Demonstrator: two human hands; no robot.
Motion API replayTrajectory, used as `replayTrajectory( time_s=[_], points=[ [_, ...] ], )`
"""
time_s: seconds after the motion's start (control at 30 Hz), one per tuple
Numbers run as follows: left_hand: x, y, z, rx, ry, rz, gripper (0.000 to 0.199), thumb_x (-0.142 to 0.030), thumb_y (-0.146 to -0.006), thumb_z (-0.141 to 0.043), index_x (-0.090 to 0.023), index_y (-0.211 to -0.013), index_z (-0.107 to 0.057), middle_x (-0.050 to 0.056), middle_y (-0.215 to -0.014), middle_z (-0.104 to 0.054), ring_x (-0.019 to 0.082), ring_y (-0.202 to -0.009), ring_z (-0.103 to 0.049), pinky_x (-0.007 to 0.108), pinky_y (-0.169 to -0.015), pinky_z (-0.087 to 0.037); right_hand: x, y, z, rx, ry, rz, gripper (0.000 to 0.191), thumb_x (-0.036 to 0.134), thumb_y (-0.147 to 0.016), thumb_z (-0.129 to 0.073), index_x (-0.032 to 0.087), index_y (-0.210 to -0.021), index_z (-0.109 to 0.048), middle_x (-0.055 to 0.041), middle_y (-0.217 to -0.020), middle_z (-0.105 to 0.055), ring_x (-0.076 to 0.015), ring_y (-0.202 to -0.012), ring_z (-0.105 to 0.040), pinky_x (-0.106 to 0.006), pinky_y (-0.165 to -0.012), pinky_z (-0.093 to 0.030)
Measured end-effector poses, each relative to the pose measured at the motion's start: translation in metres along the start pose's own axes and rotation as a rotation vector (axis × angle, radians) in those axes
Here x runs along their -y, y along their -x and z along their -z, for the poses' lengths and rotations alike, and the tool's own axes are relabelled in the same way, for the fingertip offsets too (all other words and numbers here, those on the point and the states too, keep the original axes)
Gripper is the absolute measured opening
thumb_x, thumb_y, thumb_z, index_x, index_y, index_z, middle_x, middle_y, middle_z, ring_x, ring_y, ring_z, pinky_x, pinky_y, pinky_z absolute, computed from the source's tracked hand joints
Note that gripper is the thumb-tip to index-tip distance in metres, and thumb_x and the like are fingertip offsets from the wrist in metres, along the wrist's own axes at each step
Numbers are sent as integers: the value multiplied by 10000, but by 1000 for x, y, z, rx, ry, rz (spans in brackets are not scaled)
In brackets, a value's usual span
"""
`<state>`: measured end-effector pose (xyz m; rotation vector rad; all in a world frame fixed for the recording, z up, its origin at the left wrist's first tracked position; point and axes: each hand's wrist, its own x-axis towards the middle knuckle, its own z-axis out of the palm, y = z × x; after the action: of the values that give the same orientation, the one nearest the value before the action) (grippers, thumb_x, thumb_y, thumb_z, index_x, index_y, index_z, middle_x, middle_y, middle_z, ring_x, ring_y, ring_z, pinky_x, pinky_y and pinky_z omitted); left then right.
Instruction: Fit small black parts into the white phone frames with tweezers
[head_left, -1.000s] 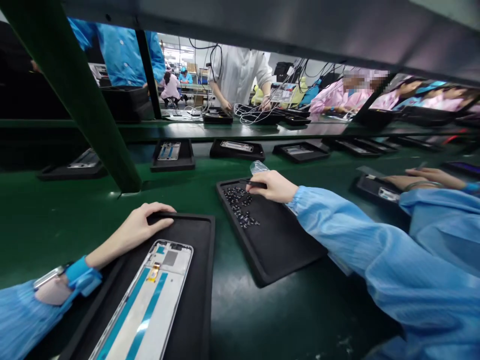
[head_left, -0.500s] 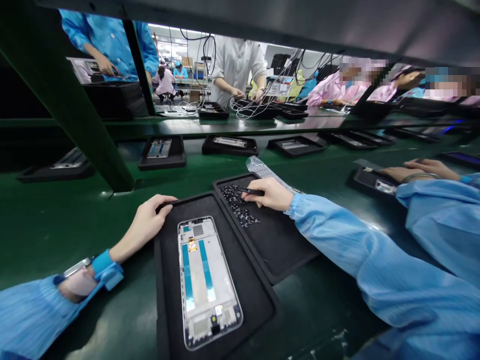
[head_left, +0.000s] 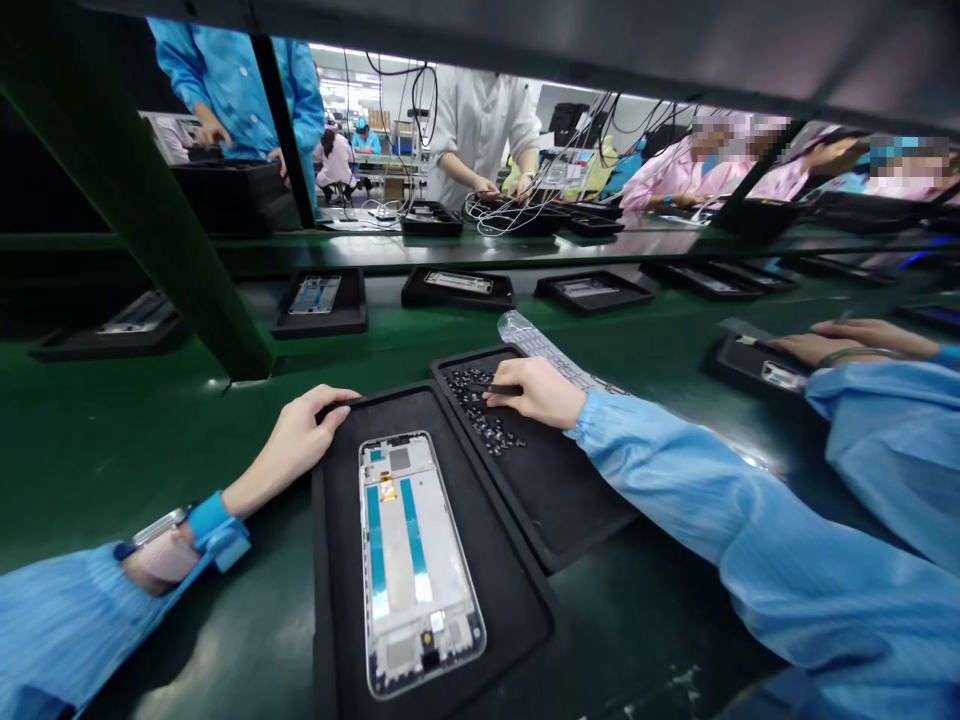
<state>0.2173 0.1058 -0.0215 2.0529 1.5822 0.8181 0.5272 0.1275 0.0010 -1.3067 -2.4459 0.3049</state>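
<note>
My left hand (head_left: 306, 430) grips the far left corner of a black tray (head_left: 495, 590), thumb and fingers closed on its rim. In that tray lies a silver phone frame (head_left: 394, 540) with two blue strips and a small orange flex piece, its inner side up. My right hand (head_left: 546, 390) pinches black tweezers (head_left: 504, 389), which point left over a pile of tiny black parts (head_left: 495, 435). Those parts lie at the left side of a second black tray (head_left: 585, 505), which sits against the first. Whether the tweezer tips hold a part I cannot tell.
A clear plastic sheet (head_left: 544, 342) lies behind the second tray. Several trays with phone frames, one a black tray (head_left: 352, 315), line the back of the green bench (head_left: 262, 620). A green post (head_left: 187, 270) slants at left. A co-worker's hands (head_left: 832, 345) work at right.
The view has shifted slightly. Both hands keep almost the same places, with the tweezers still over the pile of tiny parts. The phone frame and trays have not visibly moved on the bench.
</note>
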Motion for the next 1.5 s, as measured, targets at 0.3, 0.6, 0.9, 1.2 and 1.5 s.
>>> replayTrajectory(
  time_s=[0.3,0.6,0.9,1.2,1.5],
  points=[
    [0,1,0,6,-3,-1,421,-433,-765,-428,-149,-1003,-628,75,-1038,-641,248,-980,-568,376,-911,-416,8,-14,14,221,133,-54,108,189,-744,-642,151,-816,-713,-45,-838,-673,-158,-793,-614,-227,-735,-440],
    [2,2,-1,15,21,-16,414,-448,-787,-425,-157,-1018,-608,78,-1065,-627,253,-1015,-560,389,-928,-412,4,-28,25,427,-40,-156,153,224,-680,-677,142,-809,-688,-13,-760,-682,-123,-708,-632,-184,-648,-462],
    [1,2,0,18,-3,-12,421,-444,-783,-424,-148,-1019,-608,84,-1065,-621,251,-1013,-556,384,-920,-411,9,-21,24,399,-29,-64,150,145,-679,-615,131,-815,-679,-19,-792,-676,-122,-728,-623,-195,-688,-465],
    [0,2,0,3,14,-14,404,-450,-780,-432,-161,-1000,-611,76,-1051,-632,251,-999,-569,379,-914,-425,0,-16,19,291,-38,-26,103,208,-741,-627,145,-795,-689,-22,-813,-687,-137,-762,-631,-220,-735,-458],
    [1,2,-1,2,2,-26,387,-428,-776,-427,-164,-989,-613,72,-1040,-635,245,-988,-571,371,-902,-430,3,-1,9,143,61,130,108,133,-761,-600,145,-784,-704,-52,-789,-645,-144,-728,-600,-231,-683,-444]
  ],
)
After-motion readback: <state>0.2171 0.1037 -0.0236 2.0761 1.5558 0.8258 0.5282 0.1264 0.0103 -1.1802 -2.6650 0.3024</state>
